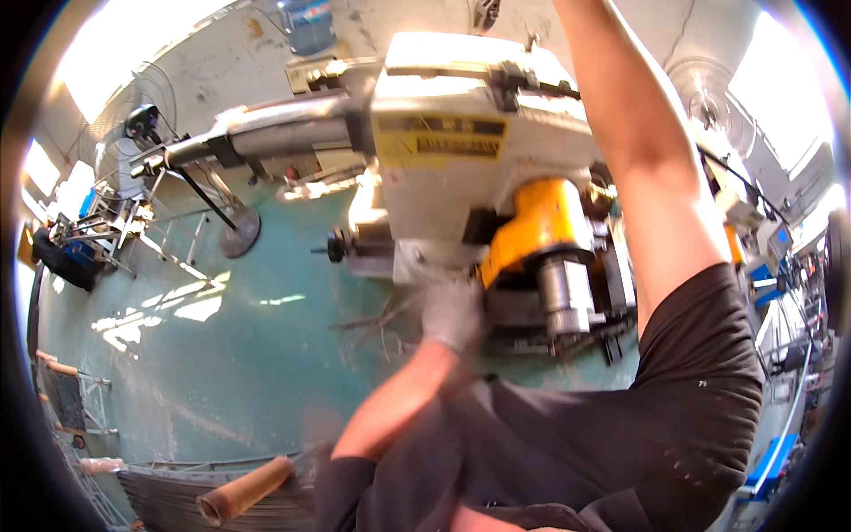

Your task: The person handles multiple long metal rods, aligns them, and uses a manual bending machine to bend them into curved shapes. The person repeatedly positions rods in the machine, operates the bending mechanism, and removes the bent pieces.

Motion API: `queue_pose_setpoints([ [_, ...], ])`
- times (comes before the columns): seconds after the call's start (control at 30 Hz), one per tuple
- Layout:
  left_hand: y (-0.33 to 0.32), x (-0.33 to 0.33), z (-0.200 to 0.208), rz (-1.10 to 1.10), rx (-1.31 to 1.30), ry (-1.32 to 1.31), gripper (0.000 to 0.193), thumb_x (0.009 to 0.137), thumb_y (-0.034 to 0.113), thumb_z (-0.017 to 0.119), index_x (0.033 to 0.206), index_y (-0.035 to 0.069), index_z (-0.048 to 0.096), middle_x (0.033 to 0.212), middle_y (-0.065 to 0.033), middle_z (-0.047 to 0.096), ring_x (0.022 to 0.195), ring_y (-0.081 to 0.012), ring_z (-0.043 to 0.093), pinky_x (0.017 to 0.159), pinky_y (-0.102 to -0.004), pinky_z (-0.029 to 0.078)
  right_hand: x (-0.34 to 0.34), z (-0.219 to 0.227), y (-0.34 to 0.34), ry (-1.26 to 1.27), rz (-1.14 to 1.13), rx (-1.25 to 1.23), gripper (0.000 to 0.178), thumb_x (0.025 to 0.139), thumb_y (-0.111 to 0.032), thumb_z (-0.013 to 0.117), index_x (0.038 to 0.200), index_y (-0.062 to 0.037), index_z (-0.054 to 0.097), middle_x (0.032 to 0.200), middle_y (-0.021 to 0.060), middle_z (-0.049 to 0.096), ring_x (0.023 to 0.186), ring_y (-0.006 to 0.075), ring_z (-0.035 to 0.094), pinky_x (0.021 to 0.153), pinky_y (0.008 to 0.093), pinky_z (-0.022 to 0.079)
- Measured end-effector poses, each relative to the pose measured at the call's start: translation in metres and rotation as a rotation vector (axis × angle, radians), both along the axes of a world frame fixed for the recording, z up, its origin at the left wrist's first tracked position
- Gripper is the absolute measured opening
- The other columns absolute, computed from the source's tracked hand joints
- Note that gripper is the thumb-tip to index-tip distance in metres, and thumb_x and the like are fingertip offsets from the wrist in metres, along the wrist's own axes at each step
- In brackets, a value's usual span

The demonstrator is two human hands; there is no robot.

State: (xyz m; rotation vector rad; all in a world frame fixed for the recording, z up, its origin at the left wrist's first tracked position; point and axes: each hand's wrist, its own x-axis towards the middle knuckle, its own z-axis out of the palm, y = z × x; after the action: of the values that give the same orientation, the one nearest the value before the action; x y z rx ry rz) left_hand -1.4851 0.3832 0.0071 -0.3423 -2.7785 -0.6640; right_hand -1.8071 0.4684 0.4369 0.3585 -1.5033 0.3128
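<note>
My left hand (pixel 452 315), in a pale glove, is low in front of a large light-coloured machine (pixel 425 195). It is smeared by motion, so its fingers do not show clearly. Thin dark rods (pixel 372 321) extend leftward beside it, and I cannot tell whether the hand holds them. Just right of the hand is the machine's yellow-orange housing (pixel 541 222), with a ribbed metal cylinder (pixel 565 293) below it. My right arm (pixel 647 151) reaches up past the machine's right side. The right hand lies beyond the picture's top edge.
A long grey tube (pixel 292 129) juts leftward from the machine. Left of it stand a round-based stand (pixel 239 232) and a metal frame (pixel 133 222). A cardboard tube (pixel 244 490) lies over dark stock at lower left. Other equipment (pixel 771 239) lines the right side.
</note>
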Motion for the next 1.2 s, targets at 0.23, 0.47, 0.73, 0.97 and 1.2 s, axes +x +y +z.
queue_pose_setpoints([
  [0.23, -0.002, -0.003, -0.001, -0.003, -0.023, -0.049, 0.021, 0.085, 0.025, 0.065, 0.088, 0.004, 0.068, 0.088, -0.0191, 0.07, 0.086, -0.0388, 0.07, 0.079, -0.0517, 0.053, 0.002, -0.091, -0.07, -0.316, 0.801, 0.088, 0.045, 0.104, -0.045, 0.059, 0.103, -0.0017, 0.072, 0.09, 0.0192, 0.073, 0.087, 0.0213, 0.07, 0.076, 0.0397, 0.052],
  [0.47, 0.0, -0.004, -0.006, -0.019, -0.042, 0.011, 0.021, 0.083, 0.026, 0.067, 0.087, 0.005, 0.068, 0.089, -0.0171, 0.071, 0.091, -0.0357, 0.069, 0.08, -0.0496, 0.052, -0.029, -0.152, -0.076, -0.835, 0.458, 0.76, 0.044, 0.1, -0.039, 0.066, 0.13, -0.0064, 0.068, 0.119, 0.0163, 0.075, 0.099, 0.0278, 0.074, 0.092, 0.0399, 0.056],
  [0.73, 0.005, -0.005, -0.008, -0.051, -0.016, -0.003, 0.021, 0.081, 0.025, 0.068, 0.089, 0.006, 0.068, 0.09, -0.0168, 0.07, 0.09, -0.0355, 0.069, 0.08, -0.0496, 0.051, 0.074, -0.154, 0.082, -1.043, 0.211, 0.579, 0.031, 0.104, -0.032, 0.062, 0.113, -0.0044, 0.074, 0.113, 0.016, 0.075, 0.099, 0.0257, 0.073, 0.089, 0.0399, 0.058],
  [0.97, 0.004, -0.006, -0.008, -0.041, -0.041, -0.002, 0.017, 0.082, 0.023, 0.067, 0.085, 0.006, 0.067, 0.086, -0.0178, 0.069, 0.085, -0.0367, 0.068, 0.078, -0.0511, 0.051, 0.102, -0.134, 0.118, -0.757, 0.435, 0.261, 0.028, 0.096, -0.016, 0.069, 0.123, -0.0087, 0.07, 0.094, 0.0127, 0.075, 0.096, 0.0275, 0.073, 0.09, 0.0384, 0.059],
  [1.2, -0.001, 0.002, -0.007, 0.044, -0.051, -0.117, 0.013, 0.079, 0.017, 0.068, 0.08, 0.005, 0.071, 0.081, -0.0187, 0.072, 0.08, -0.0342, 0.073, 0.072, -0.0481, 0.058, 0.091, -0.143, 0.134, -0.764, 0.593, 0.462, 0.027, 0.098, -0.025, 0.067, 0.112, -0.002, 0.067, 0.097, 0.0131, 0.072, 0.092, 0.0211, 0.067, 0.087, 0.0337, 0.053],
])
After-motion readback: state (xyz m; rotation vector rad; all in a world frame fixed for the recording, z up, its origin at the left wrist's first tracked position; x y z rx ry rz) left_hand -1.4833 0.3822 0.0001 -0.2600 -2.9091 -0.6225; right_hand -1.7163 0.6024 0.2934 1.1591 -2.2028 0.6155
